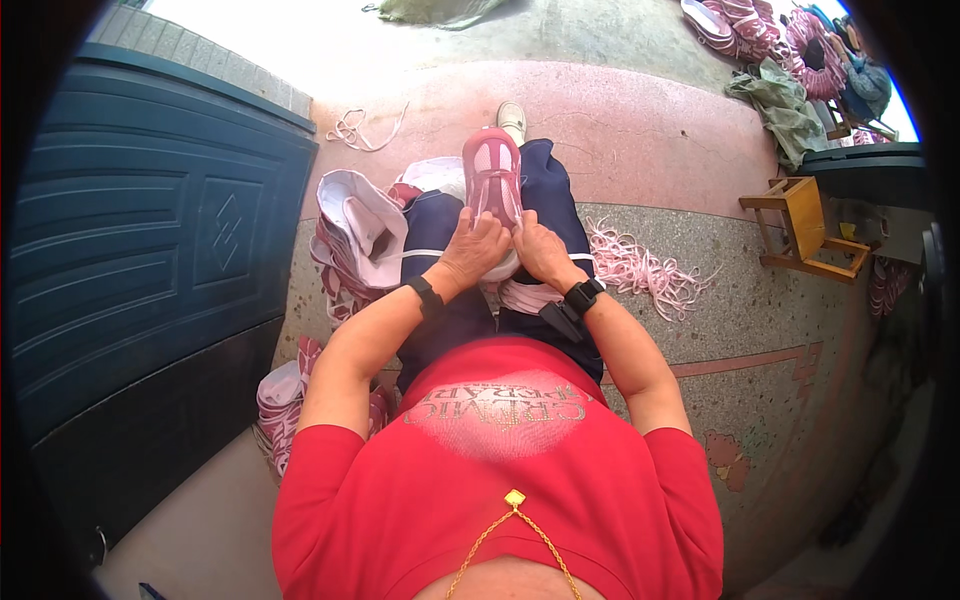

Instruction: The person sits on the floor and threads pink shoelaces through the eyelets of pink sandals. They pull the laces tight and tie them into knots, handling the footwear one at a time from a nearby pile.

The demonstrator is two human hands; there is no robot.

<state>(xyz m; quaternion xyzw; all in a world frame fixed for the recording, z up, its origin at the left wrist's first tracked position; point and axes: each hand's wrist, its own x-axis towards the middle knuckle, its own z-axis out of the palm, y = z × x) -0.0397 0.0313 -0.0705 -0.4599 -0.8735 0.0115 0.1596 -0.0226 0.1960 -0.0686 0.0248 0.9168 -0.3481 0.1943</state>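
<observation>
A pink sneaker (492, 180) with paler panels rests across my lap, its toe pointing away from me. My left hand (474, 246) is closed at the left side of its lacing, fingertips pinched on what looks like the shoelace. On the opposite side, my right hand (545, 250) pinches in the same way near the shoe opening. My fingers largely hide the lace and the heel end. Pale strands cross my trousers beside both hands; I cannot tell whether they belong to this lace.
Several pink and white shoes (362, 235) are heaped left of my legs. Loose pink shoelaces (645, 268) lie on the floor at right, and a pale lace (365, 128) farther left. A wooden stool (800, 225) lies right, below piled shoes (735, 28). A blue door (160, 220) borders the left.
</observation>
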